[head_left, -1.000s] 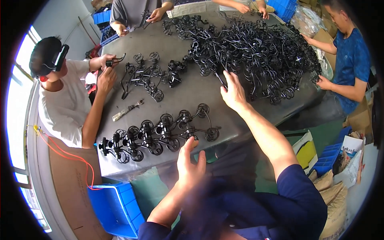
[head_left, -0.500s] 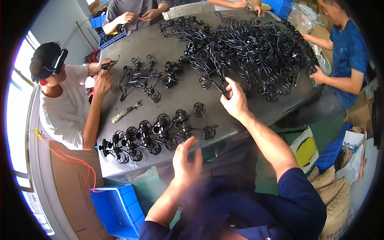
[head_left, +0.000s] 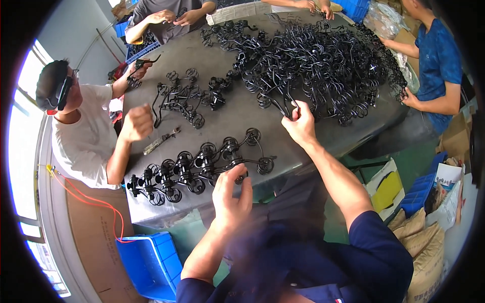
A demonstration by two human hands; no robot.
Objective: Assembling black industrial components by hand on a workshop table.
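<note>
Black pile (head_left: 318,65): coiled wire parts, heaped on a grey table (head_left: 227,118). Right hand (head_left: 301,126): at the pile's near edge, thumb and fingers pinching the rods of one coil part (head_left: 277,107). Left hand (head_left: 232,199): nearer the wearer than the pile, thumb and fingers parted, beside the row (head_left: 206,157); contact unclear. Row: near left of the pile. Wrench (head_left: 162,140): farther left of the pile. Cluster (head_left: 192,96): just left of the pile.

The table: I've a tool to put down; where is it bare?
Bare tabletop lies between the row of coil parts and the small cluster, just left of the right hand; another patch lies beyond the cluster. The large heap crowds the far right.
</note>
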